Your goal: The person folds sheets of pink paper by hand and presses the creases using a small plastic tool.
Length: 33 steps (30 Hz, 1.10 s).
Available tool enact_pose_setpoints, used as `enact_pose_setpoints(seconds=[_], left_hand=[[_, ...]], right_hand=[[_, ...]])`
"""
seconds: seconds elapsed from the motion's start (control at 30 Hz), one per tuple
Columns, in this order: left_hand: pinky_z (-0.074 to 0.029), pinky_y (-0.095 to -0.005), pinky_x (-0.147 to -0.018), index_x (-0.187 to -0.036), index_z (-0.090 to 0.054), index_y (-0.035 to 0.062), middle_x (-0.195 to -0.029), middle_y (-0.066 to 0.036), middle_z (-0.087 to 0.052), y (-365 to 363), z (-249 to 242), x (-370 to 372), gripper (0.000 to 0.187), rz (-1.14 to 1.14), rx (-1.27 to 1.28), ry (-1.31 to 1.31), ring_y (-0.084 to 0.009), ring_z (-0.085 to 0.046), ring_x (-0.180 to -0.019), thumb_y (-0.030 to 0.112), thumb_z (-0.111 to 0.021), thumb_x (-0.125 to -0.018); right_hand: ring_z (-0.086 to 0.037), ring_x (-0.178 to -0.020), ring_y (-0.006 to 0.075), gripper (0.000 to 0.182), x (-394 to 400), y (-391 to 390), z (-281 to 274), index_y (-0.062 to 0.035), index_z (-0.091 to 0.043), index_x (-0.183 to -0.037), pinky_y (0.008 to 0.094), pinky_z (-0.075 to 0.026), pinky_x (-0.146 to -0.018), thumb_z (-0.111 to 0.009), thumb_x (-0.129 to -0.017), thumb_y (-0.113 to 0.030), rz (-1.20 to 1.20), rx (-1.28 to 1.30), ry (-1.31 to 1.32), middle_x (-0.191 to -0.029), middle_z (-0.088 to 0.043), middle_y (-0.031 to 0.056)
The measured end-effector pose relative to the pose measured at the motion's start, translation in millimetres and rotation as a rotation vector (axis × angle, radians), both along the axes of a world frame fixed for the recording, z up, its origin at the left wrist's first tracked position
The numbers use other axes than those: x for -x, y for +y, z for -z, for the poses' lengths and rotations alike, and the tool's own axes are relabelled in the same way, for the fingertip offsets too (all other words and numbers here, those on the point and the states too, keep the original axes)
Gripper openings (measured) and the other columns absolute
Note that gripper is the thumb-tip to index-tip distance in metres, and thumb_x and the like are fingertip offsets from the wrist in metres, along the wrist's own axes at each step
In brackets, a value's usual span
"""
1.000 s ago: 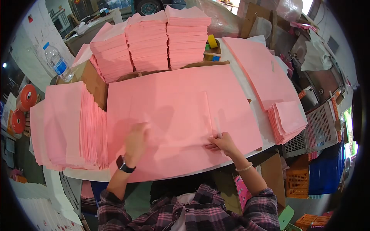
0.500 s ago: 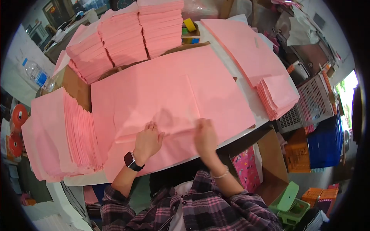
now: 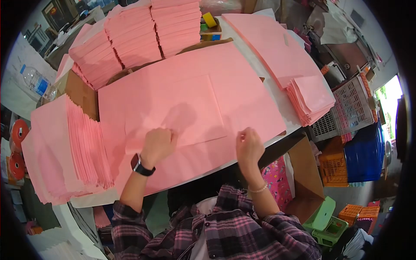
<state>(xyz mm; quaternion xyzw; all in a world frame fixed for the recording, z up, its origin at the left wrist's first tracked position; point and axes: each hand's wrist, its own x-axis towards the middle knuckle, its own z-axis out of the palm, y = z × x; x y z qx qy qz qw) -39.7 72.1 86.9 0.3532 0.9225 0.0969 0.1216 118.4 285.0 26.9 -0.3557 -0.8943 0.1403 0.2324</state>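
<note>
A smaller rectangular pink paper piece [image 3: 197, 108] lies flat on a wide pink sheet [image 3: 251, 95] in front of me. My left hand [image 3: 158, 146], with a watch on the wrist, rests at the piece's lower left with its fingers curled under. Whether it grips the paper edge is hidden. To the right of the piece, over the wide sheet, is my right hand [image 3: 250, 149]; its fingers are curled together and nothing shows in them. The lower edge of the piece lies straight between the two hands.
Tall stacks of pink paper [image 3: 134, 39] stand at the back, and another pink stack [image 3: 69, 147] leans at left. Folded pink papers [image 3: 310, 99] lie at right. A bottle [image 3: 37, 82] stands far left. An open cardboard box [image 3: 305, 173] and blue bin [image 3: 364, 151] sit right, below.
My left hand has gone from spread flat to curled and shifted slightly left and up. My right hand has moved right, off the paper piece. The piece's lower edge now lies flatter.
</note>
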Motion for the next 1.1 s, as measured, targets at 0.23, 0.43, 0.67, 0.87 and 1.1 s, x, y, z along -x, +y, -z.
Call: enact_pose_setpoints(seconds=[0.23, 0.43, 0.67, 0.87, 1.1], left_hand=[[-0.049, -0.0496, -0.08, -0.065, -0.065, -0.0044, -0.075, -0.028, -0.064, 7.2, 7.3, 47.7, 0.073, -0.022, 0.012, -0.197, -0.0424, -0.064, -0.081, 0.05, -0.032, -0.1], [-0.048, -0.0499, -0.08, -0.073, -0.066, -0.0058, -0.078, -0.032, -0.062, 17.1, -5.8, 54.1, 0.078, -0.05, 0.073, -0.359, -0.047, -0.062, -0.081, 0.057, -0.027, -0.1], [-0.048, -0.05, -0.083, -0.076, -0.067, -0.0077, -0.081, -0.032, -0.063, 7.9, 3.5, 42.5, 0.081, -0.003, 0.079, -0.329, -0.0481, -0.062, -0.083, 0.057, -0.024, -0.1], [-0.048, -0.0496, -0.087, -0.081, -0.07, -0.0073, -0.084, -0.031, -0.065, 11.4, -3.6, 45.9, 0.083, 0.007, 0.162, -0.341, -0.0457, -0.063, -0.086, 0.054, -0.018, -0.101], [-0.049, -0.0503, -0.078, -0.071, -0.064, -0.0081, -0.074, -0.031, -0.062, 9.9, -3.5, 45.6, 0.081, 0.027, 0.102, -0.337, -0.0472, -0.061, -0.074, 0.055, -0.023, -0.101]], right_hand=[[-0.058, -0.064, 0.0279, 0.004, 55.1, -149.8, 35.0, -0.0109, -0.061, -0.071, 0.0369, -0.042, -0.053, -0.063, -0.073, -0.013, -0.679, -0.278, 0.446, -0.072, -0.059, 0.0106], [-0.061, -0.078, 0.0289, 0.005, 97.9, -249.2, 53.3, -0.0075, -0.064, -0.077, 0.0375, -0.048, -0.056, -0.063, -0.073, -0.011, -0.968, 0.038, 0.097, -0.075, -0.06, 0.0111], [-0.06, -0.092, 0.0274, 0.011, 84.7, -218.9, 55.9, -0.002, -0.064, -0.083, 0.037, -0.054, -0.058, -0.061, -0.075, -0.009, -1.035, 0.037, 0.157, -0.084, -0.062, 0.0114], [-0.058, -0.097, 0.0263, 0.012, 91.6, -222.2, 56.3, -0.0036, -0.065, -0.083, 0.0377, -0.052, -0.057, -0.062, -0.074, -0.011, -0.978, 0.0, 0.238, -0.091, -0.06, 0.0122], [-0.056, -0.084, 0.023, 0.013, 53.5, -226.9, 16.2, -0.0033, -0.066, -0.077, 0.0324, -0.047, -0.056, -0.061, -0.073, -0.014, -1.147, -0.231, 0.041, -0.087, -0.057, 0.0086]])
